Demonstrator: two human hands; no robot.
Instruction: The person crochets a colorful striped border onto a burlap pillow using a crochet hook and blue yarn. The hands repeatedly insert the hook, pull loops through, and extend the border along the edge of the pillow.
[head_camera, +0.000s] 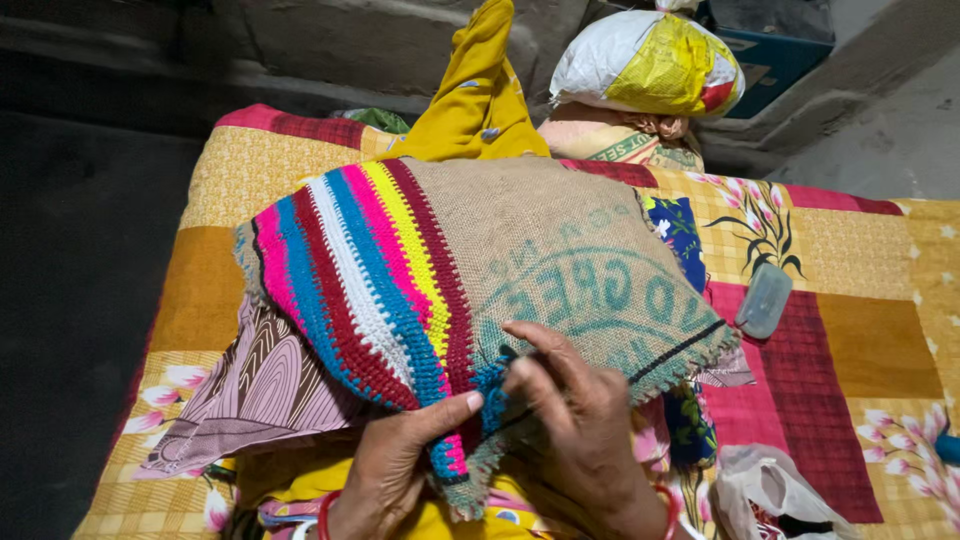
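Both hands' fingers (545, 385) on printed burlap mat (560, 260), striped crochet border (370, 280)

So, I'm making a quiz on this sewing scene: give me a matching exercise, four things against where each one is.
Things:
1. burlap mat
2. small grey case
3. tied white and yellow sack
4. left hand

Places:
A. far end of the bed
B. on the red quilt patch, right of the mat
C. thumb on the mat's near edge
D. lying across the lap

Pairs: 1-D, 2-B, 3-A, 4-C
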